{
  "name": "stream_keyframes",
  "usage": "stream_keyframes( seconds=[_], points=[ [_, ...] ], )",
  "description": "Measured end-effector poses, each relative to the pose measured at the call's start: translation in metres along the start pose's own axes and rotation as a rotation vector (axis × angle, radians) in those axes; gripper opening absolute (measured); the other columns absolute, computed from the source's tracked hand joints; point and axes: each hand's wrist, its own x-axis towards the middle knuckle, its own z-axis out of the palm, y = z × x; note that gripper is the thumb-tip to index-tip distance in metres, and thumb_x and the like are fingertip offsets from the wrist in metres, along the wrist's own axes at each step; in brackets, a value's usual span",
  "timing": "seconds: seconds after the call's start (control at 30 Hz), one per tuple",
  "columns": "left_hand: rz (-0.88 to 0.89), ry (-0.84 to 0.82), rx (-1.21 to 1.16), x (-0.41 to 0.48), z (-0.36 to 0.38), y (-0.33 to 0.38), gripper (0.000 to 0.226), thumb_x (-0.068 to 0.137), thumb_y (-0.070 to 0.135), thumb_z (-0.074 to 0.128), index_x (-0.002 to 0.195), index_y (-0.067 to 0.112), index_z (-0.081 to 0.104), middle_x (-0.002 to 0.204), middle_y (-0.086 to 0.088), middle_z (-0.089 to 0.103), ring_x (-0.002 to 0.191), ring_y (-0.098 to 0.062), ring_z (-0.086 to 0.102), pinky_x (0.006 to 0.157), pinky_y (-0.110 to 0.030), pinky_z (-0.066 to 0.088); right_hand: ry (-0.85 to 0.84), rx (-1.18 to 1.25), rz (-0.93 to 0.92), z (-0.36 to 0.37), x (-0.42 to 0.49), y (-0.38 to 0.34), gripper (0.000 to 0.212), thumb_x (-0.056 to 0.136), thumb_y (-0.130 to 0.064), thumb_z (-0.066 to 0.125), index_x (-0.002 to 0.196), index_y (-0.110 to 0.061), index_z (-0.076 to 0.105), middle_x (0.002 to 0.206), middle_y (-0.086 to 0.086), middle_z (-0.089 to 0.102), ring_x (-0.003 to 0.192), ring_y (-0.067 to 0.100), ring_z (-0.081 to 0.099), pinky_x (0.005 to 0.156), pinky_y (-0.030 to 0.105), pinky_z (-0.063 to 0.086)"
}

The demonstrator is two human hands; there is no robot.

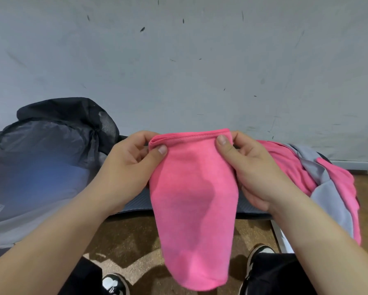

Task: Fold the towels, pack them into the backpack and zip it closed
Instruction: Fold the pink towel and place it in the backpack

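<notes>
A pink towel (193,201) hangs in front of me, doubled over so its hemmed edges meet at the top. My left hand (129,167) pinches its upper left corner and my right hand (251,167) pinches the upper right corner. The towel's lower end dangles past the table edge, above my shoes. A dark grey and blue backpack (44,162) lies on the left of the table, its top flap crumpled against the wall. A heap of pink and grey towels (327,184) sits at the right, partly hidden behind my right forearm.
The dark table surface (136,203) shows as a narrow strip between backpack and towel, backed by a scuffed pale wall (200,60). Below its front edge are a brown floor (127,241), my black trousers and black-and-white shoes (115,283).
</notes>
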Motion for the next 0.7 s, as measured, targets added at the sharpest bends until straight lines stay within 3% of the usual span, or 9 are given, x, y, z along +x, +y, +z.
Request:
stream_keyframes(
  seconds=[0.1,0.2,0.3,0.4,0.47,0.53,0.6,0.7],
  points=[
    [-0.023,-0.064,0.196,0.019,0.002,0.0,0.007,0.102,0.018,0.063,0.102,0.015,0.069,0.075,-0.005,0.074,0.064,-0.014,0.065,0.056,-0.029,0.056,0.153,-0.246,-0.122,-0.012,0.013,0.01,0.016,0.098,-0.028,0.071,0.089,-0.014,0.068,0.076,0.009,0.061,0.071,0.02,0.051,0.064,0.033,0.039],
    [-0.014,-0.088,0.419,0.054,0.001,-0.006,0.005,0.1,0.017,0.066,0.097,0.019,0.07,0.073,-0.005,0.075,0.06,-0.021,0.068,0.067,-0.04,0.063,0.244,-0.438,-0.209,-0.022,0.033,0.019,0.013,0.093,-0.023,0.076,0.084,-0.015,0.072,0.07,-0.003,0.063,0.066,0.012,0.052,0.065,0.03,0.042],
    [0.037,-0.054,0.592,0.082,0.0,-0.027,0.007,0.094,0.017,0.071,0.092,0.023,0.074,0.079,0.001,0.075,0.068,-0.011,0.067,0.073,-0.032,0.058,0.319,-0.567,-0.214,-0.029,0.054,0.03,0.003,0.088,-0.024,0.078,0.086,-0.026,0.078,0.075,0.0,0.07,0.07,0.012,0.058,0.069,0.031,0.048],
    [0.022,0.021,0.509,0.09,0.006,-0.048,0.011,0.093,0.014,0.071,0.091,0.022,0.077,0.078,0.001,0.076,0.068,-0.011,0.068,0.068,-0.024,0.056,0.336,-0.466,-0.147,-0.028,0.068,0.04,0.009,0.089,-0.017,0.077,0.084,-0.024,0.078,0.067,-0.005,0.069,0.063,0.016,0.063,0.064,0.037,0.055],
    [-0.048,0.052,0.383,0.096,0.011,-0.059,0.014,0.094,0.008,0.069,0.09,0.019,0.077,0.077,-0.007,0.076,0.073,-0.027,0.074,0.068,-0.035,0.063,0.349,-0.382,-0.107,-0.026,0.074,0.045,0.012,0.089,-0.011,0.076,0.083,-0.021,0.077,0.07,-0.002,0.073,0.065,0.019,0.068,0.069,0.041,0.059],
    [-0.065,0.069,0.34,0.106,0.012,-0.07,0.016,0.093,0.004,0.068,0.089,0.017,0.077,0.077,-0.009,0.077,0.079,-0.035,0.075,0.077,-0.049,0.065,0.358,-0.391,-0.125,-0.026,0.08,0.052,0.01,0.088,-0.013,0.075,0.084,-0.021,0.078,0.077,0.0,0.077,0.075,0.019,0.071,0.077,0.044,0.06],
    [-0.04,0.082,0.354,0.115,0.013,-0.076,0.017,0.091,0.006,0.068,0.087,0.02,0.077,0.076,-0.004,0.077,0.08,-0.031,0.076,0.083,-0.051,0.063,0.376,-0.393,-0.151,-0.025,0.084,0.057,0.009,0.087,-0.012,0.074,0.087,-0.021,0.078,0.08,-0.002,0.077,0.076,0.016,0.069,0.077,0.04,0.058],
    [-0.018,0.106,0.369,0.126,0.013,-0.082,0.016,0.09,0.011,0.07,0.088,0.025,0.078,0.079,0.004,0.077,0.081,-0.021,0.075,0.084,-0.042,0.063,0.405,-0.404,-0.166,-0.021,0.09,0.061,0.011,0.087,-0.007,0.073,0.089,-0.018,0.075,0.083,0.003,0.076,0.075,0.013,0.067,0.073,0.031,0.055]
  ],
)
